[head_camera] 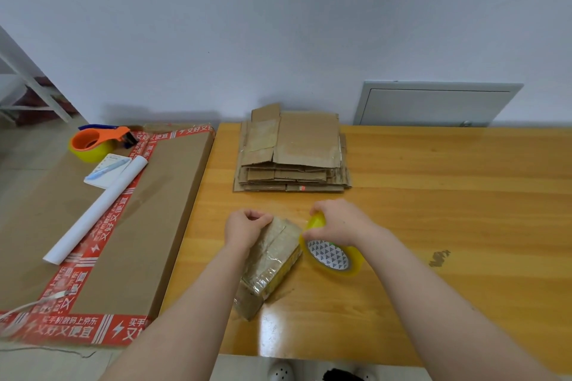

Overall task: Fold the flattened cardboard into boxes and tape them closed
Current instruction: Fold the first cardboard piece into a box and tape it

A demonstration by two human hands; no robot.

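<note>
A small folded cardboard box (272, 260), covered in shiny clear tape, lies tilted on the wooden table (433, 195) in front of me. My left hand (246, 226) presses on its far left end with fingers curled. My right hand (337, 219) grips a yellow roll of clear tape (332, 254) right beside the box's right side. A stack of flattened cardboard (292, 155) lies at the table's far edge, behind both hands.
Left of the table lies a large flat carton (123, 210) with red printed tape. On it sit an orange tape dispenser (96, 141), a notepad with a pen (108, 168) and a white paper roll (99, 210). A grey wall panel (436, 103) stands behind the table.
</note>
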